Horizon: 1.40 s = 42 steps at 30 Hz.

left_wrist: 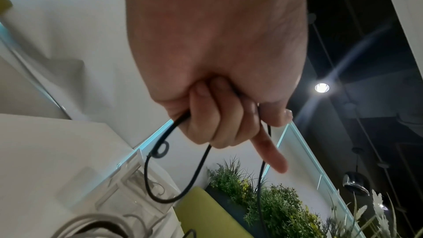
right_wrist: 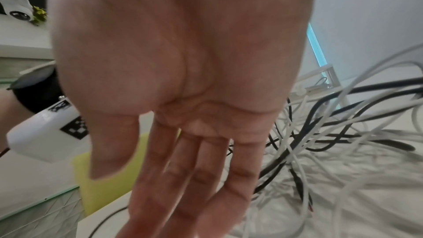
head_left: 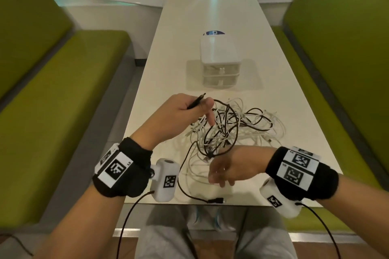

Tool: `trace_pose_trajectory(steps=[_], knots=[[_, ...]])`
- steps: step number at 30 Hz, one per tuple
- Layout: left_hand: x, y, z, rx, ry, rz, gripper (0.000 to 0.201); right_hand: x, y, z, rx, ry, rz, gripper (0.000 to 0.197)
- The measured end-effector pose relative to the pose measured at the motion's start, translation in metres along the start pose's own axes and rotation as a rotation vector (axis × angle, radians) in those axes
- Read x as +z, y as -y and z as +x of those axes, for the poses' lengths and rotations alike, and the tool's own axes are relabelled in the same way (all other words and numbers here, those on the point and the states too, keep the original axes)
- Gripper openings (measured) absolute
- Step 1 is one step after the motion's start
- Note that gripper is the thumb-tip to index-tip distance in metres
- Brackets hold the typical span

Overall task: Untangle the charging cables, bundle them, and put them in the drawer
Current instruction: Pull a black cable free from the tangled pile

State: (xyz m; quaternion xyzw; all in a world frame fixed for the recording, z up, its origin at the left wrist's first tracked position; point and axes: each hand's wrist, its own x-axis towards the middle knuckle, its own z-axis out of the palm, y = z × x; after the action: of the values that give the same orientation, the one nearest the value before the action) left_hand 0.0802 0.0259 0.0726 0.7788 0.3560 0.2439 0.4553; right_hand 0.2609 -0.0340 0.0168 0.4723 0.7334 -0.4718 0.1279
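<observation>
Above tangle (head_left: 235, 126), left hand (head_left: 185, 109) fisted.

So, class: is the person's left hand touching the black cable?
Touching. The left wrist view shows the left hand with fingers curled round the black cable, which emerges from the fist; the head view shows its plug end poking out past the thumb.

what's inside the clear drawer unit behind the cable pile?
Through the clear fronts of the drawer unit, both drawers are shut. The left wrist view shows a thin cable-like curl inside. The white top hides the rest, so the contents cannot be identified.
</observation>
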Motion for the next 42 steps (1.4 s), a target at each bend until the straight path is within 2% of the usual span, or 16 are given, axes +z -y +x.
trace_pose_trajectory(steps=[4,6,8,12,14,18,22,24,26,28,31,36,37,39,40,42], knots=[[0.002,0.002,-0.002,-0.031,-0.003,-0.068,0.058,0.001,0.014,-0.001,0.025,0.015,0.013,0.062],[0.003,0.000,-0.004,-0.040,-0.012,-0.121,0.059,0.008,0.021,0.007,0.028,-0.074,-0.068,0.069],[0.003,-0.001,-0.005,-0.039,-0.023,-0.146,0.060,0.017,0.027,0.017,0.050,-0.153,-0.236,0.064],[0.003,-0.004,-0.007,-0.044,-0.044,-0.126,0.061,0.050,0.030,0.044,0.037,-0.069,-0.435,0.037],[0.001,-0.006,-0.009,-0.044,-0.053,-0.122,0.060,0.061,0.026,0.053,-0.024,-0.079,-0.342,0.020],[-0.001,-0.006,-0.013,-0.048,-0.054,-0.125,0.057,0.059,0.024,0.048,-0.070,0.128,-0.059,0.020],[0.003,-0.006,-0.019,-0.065,0.033,-0.198,0.057,0.060,0.021,0.039,-0.094,0.165,-0.114,0.020],[0.006,-0.006,-0.022,-0.059,0.056,-0.232,0.056,0.058,0.016,0.035,-0.059,0.185,-0.135,0.025],[0.008,-0.006,-0.023,-0.025,-0.008,-0.221,0.051,0.054,0.013,0.031,-0.008,0.205,-0.115,0.029],[0.006,-0.005,-0.021,-0.005,-0.107,-0.203,0.049,0.046,0.013,0.027,0.051,0.149,-0.122,0.035],[0.003,-0.008,-0.016,0.008,-0.161,-0.230,0.053,0.030,0.015,0.020,0.111,0.077,-0.227,0.039],[0.000,-0.014,-0.013,0.037,-0.164,-0.272,0.061,0.022,0.011,0.004,0.405,0.363,-0.541,0.045],[-0.001,-0.015,-0.013,0.035,-0.164,-0.277,0.062,0.020,0.011,-0.001,0.445,0.345,-0.602,0.047],[-0.001,-0.016,-0.013,0.033,-0.165,-0.292,0.063,0.010,0.008,-0.008,0.463,0.201,-0.637,0.058],[-0.001,-0.016,-0.013,0.032,-0.166,-0.299,0.063,0.003,0.006,-0.009,0.453,0.123,-0.530,0.066],[0.001,-0.017,-0.013,0.031,-0.169,-0.298,0.063,-0.009,-0.003,-0.004,0.411,-0.005,-0.065,0.075]])
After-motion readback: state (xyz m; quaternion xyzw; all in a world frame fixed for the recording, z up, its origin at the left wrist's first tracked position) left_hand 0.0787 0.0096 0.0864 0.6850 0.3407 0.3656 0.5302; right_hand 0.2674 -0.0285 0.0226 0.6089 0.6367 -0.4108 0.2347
